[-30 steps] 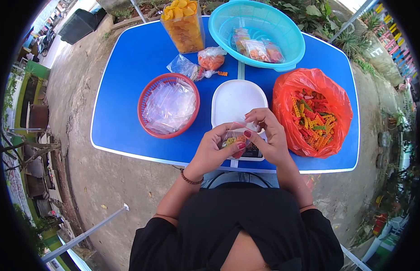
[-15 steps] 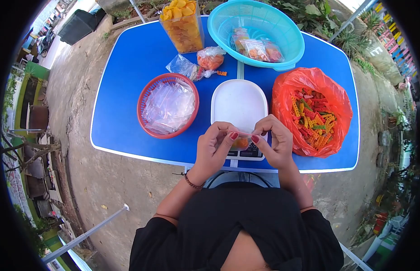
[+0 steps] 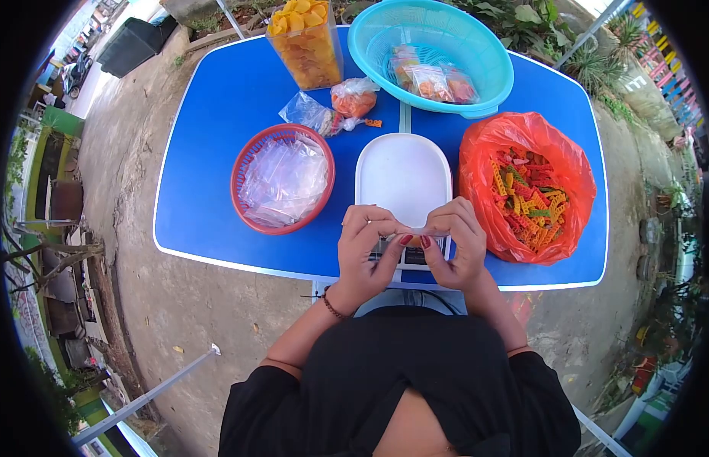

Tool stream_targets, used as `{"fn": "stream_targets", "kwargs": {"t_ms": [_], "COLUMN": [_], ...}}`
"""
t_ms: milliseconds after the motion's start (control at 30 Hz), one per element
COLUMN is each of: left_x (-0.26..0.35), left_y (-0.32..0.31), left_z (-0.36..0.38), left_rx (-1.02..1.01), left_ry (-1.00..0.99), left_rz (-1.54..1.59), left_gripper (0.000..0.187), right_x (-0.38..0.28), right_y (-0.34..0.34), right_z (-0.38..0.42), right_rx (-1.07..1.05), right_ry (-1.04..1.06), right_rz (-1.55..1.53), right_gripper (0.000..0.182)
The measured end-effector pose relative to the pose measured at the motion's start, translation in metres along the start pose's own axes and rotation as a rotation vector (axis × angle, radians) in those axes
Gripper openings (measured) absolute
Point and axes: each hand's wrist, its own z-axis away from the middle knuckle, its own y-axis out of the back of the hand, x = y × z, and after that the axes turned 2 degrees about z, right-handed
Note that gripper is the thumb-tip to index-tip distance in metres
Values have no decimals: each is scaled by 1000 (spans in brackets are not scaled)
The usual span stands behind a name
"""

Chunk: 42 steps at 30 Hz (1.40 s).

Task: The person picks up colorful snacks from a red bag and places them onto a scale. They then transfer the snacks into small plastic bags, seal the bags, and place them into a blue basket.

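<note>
Between my two hands, over the front of the white kitchen scale (image 3: 404,171), is a small clear plastic bag (image 3: 417,231). My left hand (image 3: 368,242) pinches one end of its top edge with thumb and fingers. At the other end, my right hand (image 3: 455,240) pinches the same edge, the two thumbs close together. A little orange content shows below the edge; the rest of the bag is hidden by my fingers. The scale's platform holds nothing, and its button panel is partly covered by my hands.
Left of the scale is a red basket (image 3: 240,199) of clear plastic bags (image 3: 286,179). To the right sits a red plastic bag (image 3: 484,221) of colourful crinkled snacks (image 3: 533,202). Behind are a turquoise basket (image 3: 369,46) with filled packets (image 3: 438,82) and a container of yellow chips (image 3: 305,49).
My hands have drawn closer together along the bag's top edge, thumbs now nearly meeting. Less of the bag's orange content is visible.
</note>
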Motion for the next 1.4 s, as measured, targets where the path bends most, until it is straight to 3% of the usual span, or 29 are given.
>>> {"fn": "stream_targets", "kwargs": {"t_ms": [400,633,800,1133,1400], "left_x": [6,4,8,1,16], "left_y": [-1,13,18,28,11], "left_z": [-8,-12,-21,-20,-20], "left_rx": [9,-101,-225,-271,-232], "left_ry": [-229,-180,-102,-38,-16], "left_rz": [-232,-211,-225,-112,-163], "left_gripper": [14,15,15,14,11], "right_x": [-3,0,-2,3,-15], "right_y": [5,16,16,32,27], "right_z": [-6,-7,-4,-1,-11], "right_rx": [-60,-149,-148,-310,-257], "right_ry": [66,-4,70,-28,-23], "right_rz": [136,130,227,198,196], "right_gripper": [15,16,16,14,9]}}
